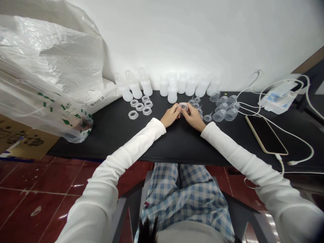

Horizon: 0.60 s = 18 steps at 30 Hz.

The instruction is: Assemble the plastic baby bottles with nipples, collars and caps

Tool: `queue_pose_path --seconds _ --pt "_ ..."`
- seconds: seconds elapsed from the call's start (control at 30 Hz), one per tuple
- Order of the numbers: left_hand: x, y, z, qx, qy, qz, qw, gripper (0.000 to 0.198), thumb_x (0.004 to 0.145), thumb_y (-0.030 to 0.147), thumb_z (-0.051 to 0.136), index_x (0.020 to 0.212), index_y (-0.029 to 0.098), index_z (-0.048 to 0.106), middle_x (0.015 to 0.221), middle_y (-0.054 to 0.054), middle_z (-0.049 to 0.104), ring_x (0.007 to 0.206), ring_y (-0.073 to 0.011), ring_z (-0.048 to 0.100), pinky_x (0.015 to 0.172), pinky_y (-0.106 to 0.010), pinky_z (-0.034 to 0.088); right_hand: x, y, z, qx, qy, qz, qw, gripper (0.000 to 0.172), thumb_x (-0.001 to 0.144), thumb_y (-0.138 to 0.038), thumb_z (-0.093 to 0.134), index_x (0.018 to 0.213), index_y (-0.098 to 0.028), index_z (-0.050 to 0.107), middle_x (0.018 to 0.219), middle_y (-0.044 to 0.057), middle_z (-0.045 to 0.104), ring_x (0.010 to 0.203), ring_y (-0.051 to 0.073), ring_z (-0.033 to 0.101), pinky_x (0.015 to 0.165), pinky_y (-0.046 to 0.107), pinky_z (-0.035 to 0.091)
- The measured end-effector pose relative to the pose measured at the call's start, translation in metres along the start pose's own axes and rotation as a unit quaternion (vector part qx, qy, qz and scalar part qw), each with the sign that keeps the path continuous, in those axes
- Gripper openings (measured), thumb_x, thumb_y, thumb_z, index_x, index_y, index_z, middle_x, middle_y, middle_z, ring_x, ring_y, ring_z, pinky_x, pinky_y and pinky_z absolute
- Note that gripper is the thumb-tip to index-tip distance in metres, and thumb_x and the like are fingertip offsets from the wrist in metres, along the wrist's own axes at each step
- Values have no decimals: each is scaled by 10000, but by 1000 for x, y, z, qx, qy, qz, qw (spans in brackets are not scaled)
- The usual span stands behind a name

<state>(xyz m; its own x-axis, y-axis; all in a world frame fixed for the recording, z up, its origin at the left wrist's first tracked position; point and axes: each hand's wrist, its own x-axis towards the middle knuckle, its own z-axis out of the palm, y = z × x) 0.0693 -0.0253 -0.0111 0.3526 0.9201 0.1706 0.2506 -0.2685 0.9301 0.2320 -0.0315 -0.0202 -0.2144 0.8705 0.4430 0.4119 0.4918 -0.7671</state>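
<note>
Between the two hands, a small translucent ring (183, 107) is held just above the black table (177, 145). It is gripped by the closed, curled fingers of both the left hand (170, 114) and the right hand (193, 116), and the hands nearly meet around it. Both forearms are covered by white sleeves (136, 135) (snug right down to the wrists).

To the left of the hands, six similar loose rings (139, 107) are laid flat in a small group. Farther left, a large plastic bag (45, 67) with a green print is heaped against the wall and over the table's end.

Beyond the hands, a row of frosted bottles (134, 89) is lined up along the white wall (202, 37), mostly upright. Just to the right of the hands, small transparent teat-like pieces (196, 101) are grouped, and transparent funnel-shaped cups (222, 108) are piled beyond them.

Farther right, a phone (265, 135) is lying face up, with a white cable (300, 143) looping across the table near a white boxed device (279, 98).

Below the hands, checked trousers (184, 199) are seen past the table's edge, above a red tiled floor (37, 182).
</note>
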Motion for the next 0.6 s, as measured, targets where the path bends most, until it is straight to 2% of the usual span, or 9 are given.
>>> queue_pose_path --seconds 0.13,0.3,0.43,0.6 --pt "-1 1 0 32 11 21 999 257 1013 368 502 810 221 442 625 52 545 599 -102 512 679 -256 423 -1 0 -1 11 1 16 1000 449 941 -640 511 1040 -210 593 778 11 628 667 165 525 656 322 460" --pt "-2 -1 2 62 31 25 997 288 1008 389 526 790 230 426 611 45 514 592 -124 493 662 -275 403 0 2 1 21 2 22 1000 414 942 -631 512 999 -226 577 748 -6 603 663 168 506 645 318 450" --pt "-2 0 4 83 57 22 995 278 1004 344 540 777 231 427 622 43 469 607 -134 460 657 -282 381 0 2 4 18 12 19 1000 354 950 -586 517 1000 -240 571 763 -5 596 673 173 503 641 317 436" --pt "-2 5 5 80 70 15 994 236 999 247 534 783 227 442 647 38 485 635 -136 480 671 -271 380 -1 0 4 12 19 22 1000 331 960 -549 508 1038 -234 574 782 2 594 689 175 503 655 319 433"
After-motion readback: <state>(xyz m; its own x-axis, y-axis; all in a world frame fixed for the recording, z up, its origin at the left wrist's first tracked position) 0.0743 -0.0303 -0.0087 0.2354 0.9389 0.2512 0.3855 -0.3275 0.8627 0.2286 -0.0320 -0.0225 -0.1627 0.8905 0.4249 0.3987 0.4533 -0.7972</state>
